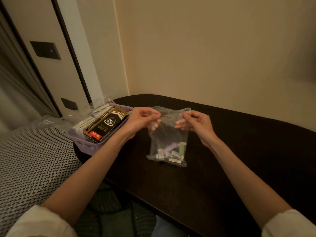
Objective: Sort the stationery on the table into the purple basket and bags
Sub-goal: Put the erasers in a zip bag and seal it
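Note:
A clear plastic bag (168,137) stands upright on the dark table (230,151), with several small stationery pieces (169,153) lying at its bottom, one of them purple. My left hand (142,119) pinches the bag's top edge on the left. My right hand (196,123) pinches the same edge on the right. To the left, at the table's corner, sits the purple basket (87,145). It holds a black and gold pen box (106,124) marked 0.5 mm, white items and another clear bag (85,112).
The table runs along a beige wall at the back and right. A bed or seat with a black-and-white woven cover (30,165) lies to the left of the basket. A dark wire chair (109,202) sits below the table's near edge.

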{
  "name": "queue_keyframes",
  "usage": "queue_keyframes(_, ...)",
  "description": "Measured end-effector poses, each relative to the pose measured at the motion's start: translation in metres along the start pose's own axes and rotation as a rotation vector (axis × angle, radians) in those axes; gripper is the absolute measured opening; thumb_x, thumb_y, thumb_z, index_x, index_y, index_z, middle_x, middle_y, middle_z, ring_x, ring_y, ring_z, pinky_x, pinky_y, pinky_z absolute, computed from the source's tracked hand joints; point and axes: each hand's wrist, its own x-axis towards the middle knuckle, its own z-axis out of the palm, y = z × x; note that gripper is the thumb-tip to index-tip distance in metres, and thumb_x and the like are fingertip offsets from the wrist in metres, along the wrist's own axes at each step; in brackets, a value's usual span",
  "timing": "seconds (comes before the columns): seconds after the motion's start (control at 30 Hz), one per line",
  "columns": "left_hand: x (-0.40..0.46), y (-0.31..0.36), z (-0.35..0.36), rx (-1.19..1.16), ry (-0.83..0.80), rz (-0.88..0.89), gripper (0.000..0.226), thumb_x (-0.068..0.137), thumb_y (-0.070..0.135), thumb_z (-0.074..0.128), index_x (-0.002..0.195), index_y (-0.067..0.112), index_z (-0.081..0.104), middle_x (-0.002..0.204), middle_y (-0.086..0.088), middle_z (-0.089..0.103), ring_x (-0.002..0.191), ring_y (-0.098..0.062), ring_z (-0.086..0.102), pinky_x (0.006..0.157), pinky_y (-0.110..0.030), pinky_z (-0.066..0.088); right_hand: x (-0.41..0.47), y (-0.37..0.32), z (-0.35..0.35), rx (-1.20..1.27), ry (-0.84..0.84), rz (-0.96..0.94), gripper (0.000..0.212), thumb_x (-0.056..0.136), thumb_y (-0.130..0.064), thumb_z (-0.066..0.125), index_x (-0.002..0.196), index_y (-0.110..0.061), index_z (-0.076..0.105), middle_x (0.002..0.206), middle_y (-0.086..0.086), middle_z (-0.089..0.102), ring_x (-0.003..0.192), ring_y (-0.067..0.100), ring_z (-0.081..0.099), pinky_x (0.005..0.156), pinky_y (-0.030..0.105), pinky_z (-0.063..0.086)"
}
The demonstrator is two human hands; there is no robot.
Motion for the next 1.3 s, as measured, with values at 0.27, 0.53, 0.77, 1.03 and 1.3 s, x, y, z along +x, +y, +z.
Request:
queue_keyframes(0.27, 0.006, -0.005, -0.009, 0.011, -0.021, 0.033, 0.019, 0.086, 0.007, 0.068, 0.104, 0.007, 0.072, 0.097, -0.011, 0.074, 0.090, -0.022, 0.071, 0.080, -0.035, 0.058, 0.003, 0.004, -0.014, 0.004, -0.068, 0.022, 0.021, 0.093, -0.004, 0.055, 0.111, -0.004, 0.067, 0.098, 0.016, 0.073, 0.092, 0.028, 0.071, 0.082, 0.034, 0.059)
queue_keyframes(0.53, 0.002, -0.003, -0.014, 0.076, -0.058, 0.067, 0.014, 0.087, -0.001, 0.063, 0.088, 0.008, 0.073, 0.093, -0.010, 0.073, 0.087, -0.021, 0.071, 0.078, -0.029, 0.058, 0.003, 0.002, -0.019, 0.152, -0.087, 0.069, 0.026, 0.098, 0.002, 0.038, 0.088, 0.001, 0.062, 0.088, 0.017, 0.072, 0.086, 0.033, 0.072, 0.076, 0.032, 0.060)
queue_keyframes(0.77, -0.002, -0.002, -0.013, 0.016, -0.064, 0.068, 0.020, 0.087, 0.009, 0.060, 0.075, 0.012, 0.075, 0.088, -0.017, 0.071, 0.084, -0.026, 0.068, 0.082, -0.035, 0.056, 0.005, 0.003, -0.020, 0.090, -0.057, 0.009, 0.037, 0.095, 0.005, 0.032, 0.072, 0.001, 0.059, 0.078, 0.013, 0.067, 0.085, 0.035, 0.070, 0.078, 0.037, 0.059)
queue_keyframes(1.03, -0.001, 0.000, -0.003, 0.256, 0.064, 0.168, 0.016, 0.077, 0.008, 0.078, 0.087, 0.014, 0.068, 0.090, -0.008, 0.071, 0.087, -0.021, 0.070, 0.081, -0.033, 0.058, 0.002, 0.002, -0.018, -0.279, 0.017, -0.042, 0.020, 0.079, -0.006, 0.074, 0.097, -0.006, 0.065, 0.090, 0.008, 0.073, 0.083, 0.014, 0.072, 0.074, 0.024, 0.057)
queue_keyframes(1.3, 0.002, -0.004, -0.005, 0.390, 0.024, 0.281, 0.024, 0.083, -0.002, 0.069, 0.096, 0.018, 0.065, 0.098, -0.003, 0.064, 0.094, -0.016, 0.065, 0.084, -0.031, 0.056, 0.005, 0.005, -0.023, -0.428, -0.014, -0.157, 0.015, 0.082, -0.002, 0.069, 0.096, -0.009, 0.069, 0.090, 0.003, 0.073, 0.085, 0.012, 0.072, 0.079, 0.029, 0.058)
